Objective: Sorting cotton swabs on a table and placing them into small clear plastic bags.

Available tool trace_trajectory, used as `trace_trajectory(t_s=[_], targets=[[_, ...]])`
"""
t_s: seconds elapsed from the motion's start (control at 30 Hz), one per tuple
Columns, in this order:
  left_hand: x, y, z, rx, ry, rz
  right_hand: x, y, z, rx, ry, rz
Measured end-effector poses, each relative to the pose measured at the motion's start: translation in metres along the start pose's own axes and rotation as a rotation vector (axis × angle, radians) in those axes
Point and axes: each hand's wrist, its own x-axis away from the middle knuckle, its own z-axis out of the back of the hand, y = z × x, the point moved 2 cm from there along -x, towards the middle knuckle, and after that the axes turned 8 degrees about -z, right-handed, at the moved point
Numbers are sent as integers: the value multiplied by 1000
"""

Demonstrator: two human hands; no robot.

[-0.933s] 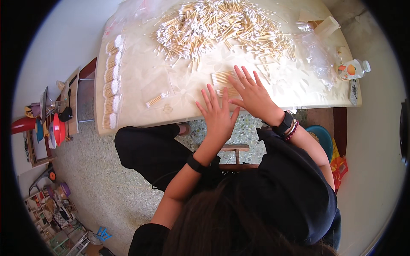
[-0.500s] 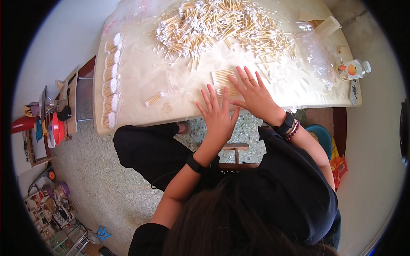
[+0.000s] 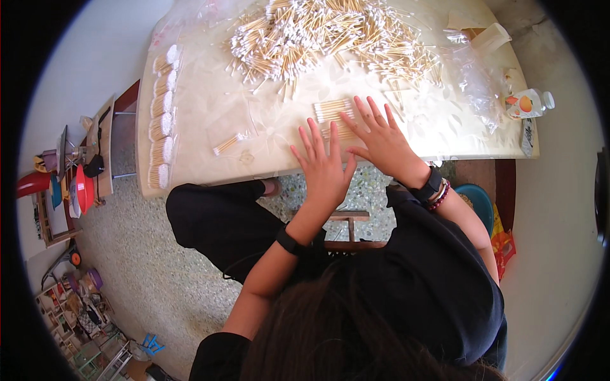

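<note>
Both my hands are spread over the table's near edge, fingers apart and pointing away from me. Under the fingertips of my left hand and my right hand lie cotton swabs set side by side. One flat row of swabs shows beyond the fingers; a second row, nearer me, is partly hidden by them. Neither hand grips anything. To the left lies a small bunch of swabs on or in a clear plastic bag. A big loose heap of swabs covers the far middle of the table.
Several packed swab bundles line the table's left edge. Clear plastic bags lie at the right, near a white bottle with an orange fruit picture. Below the table's right side stands a teal basin. A wooden stool shows beneath.
Both hands stay spread in almost the same place, with only a slight shift. The swab rows, heap and bundles look the same.
</note>
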Motion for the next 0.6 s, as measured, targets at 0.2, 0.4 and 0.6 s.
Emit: trace_trajectory(t_s=[0.2, 0.4, 0.6], targets=[[-9, -3, -1, 22, 19, -8, 2, 1, 1, -35, -27, -8], [-13, -10, -4, -2, 12, 20, 1, 1, 4, -36, -25, 0], [-12, -10, -2, 10, 11, 25, -5, 1, 6, -15, 18, -3]])
